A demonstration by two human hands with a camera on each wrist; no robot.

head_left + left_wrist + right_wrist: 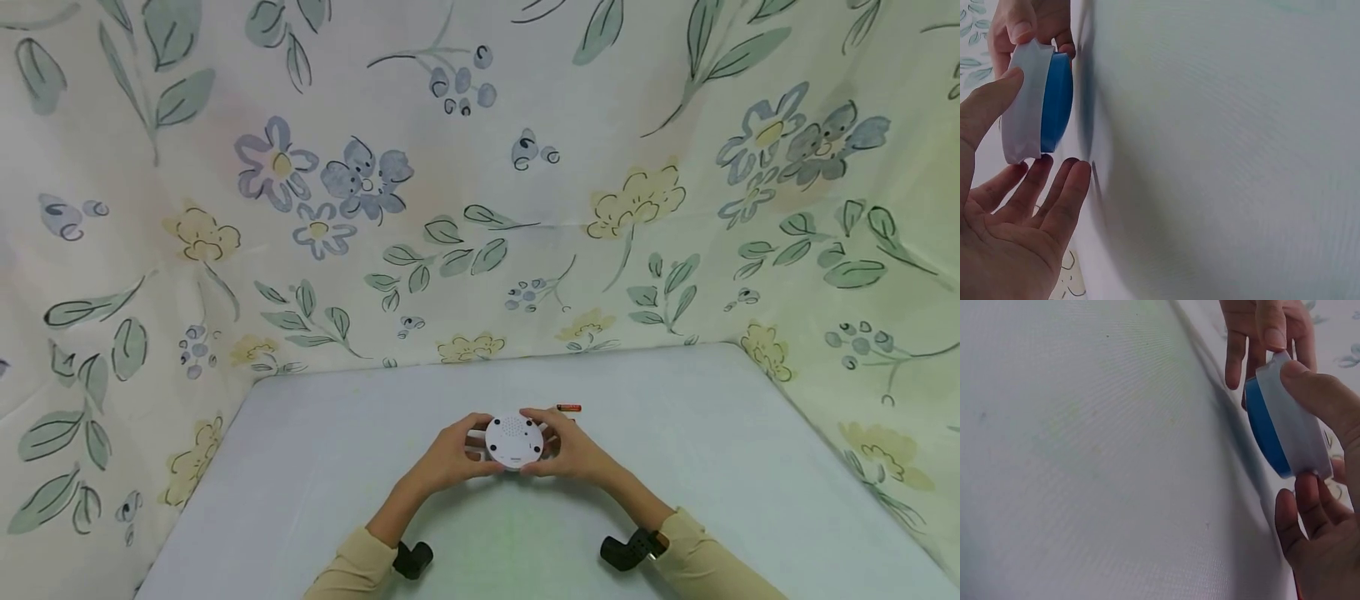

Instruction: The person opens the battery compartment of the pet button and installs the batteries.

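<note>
A round white device point(513, 442) is held between both hands above the table, its white face up. That face carries a patch of small holes and several dark round dots. Its other side is blue, as the left wrist view shows of the device point(1058, 103). My left hand point(452, 454) grips its left edge between thumb and fingers. On the opposite edge, my right hand point(576, 452) grips it likewise. In the right wrist view the right thumb presses the white rim of the device point(1291, 419), with fingertips against the far edge.
An orange-red battery-like cylinder point(569, 408) lies on the white-covered table point(337, 467) just beyond the right hand. A second red bit shows beside that hand, mostly hidden. Floral cloth point(450, 275) hangs behind and at both sides. Each wrist wears a black camera point(628, 551).
</note>
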